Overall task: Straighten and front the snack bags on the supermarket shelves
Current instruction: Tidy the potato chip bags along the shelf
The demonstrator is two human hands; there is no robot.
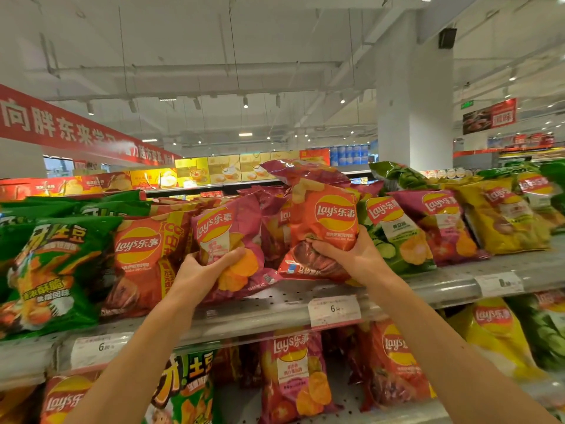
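Left hand (204, 272): fingers and thumb curled around the lower part of a magenta Lay's bag (232, 246), gripping it. Bag stands on the top shelf (275, 304), long axis near vertical but leaning, top edge tipped back and left, printed face toward the aisle.

Far left, same shelf: green snack bag (52, 270), upright, leaning back, face forward. Beside it: red-orange Lay's bag (143, 264), upright, face forward, just left of the held magenta bag.

Right hand (345, 255): fingers wrapped around the lower half of an orange-red Lay's bag (324, 228), crumpling the film there. Bag is raised just above the shelf deck, long axis vertical, top pointing up and folded slightly left, logo facing the aisle. It stands taller than its neighbours.

Further right on the shelf: green cucumber Lay's bag (394, 237), purple Lay's bag (440, 224) and yellow Lay's bag (501, 215), all leaning back with tops tilted left, faces forward.

Shelf edge: white price tag (334, 310) between the two forearms.

Lower shelf: further Lay's bags, upright, faces forward.
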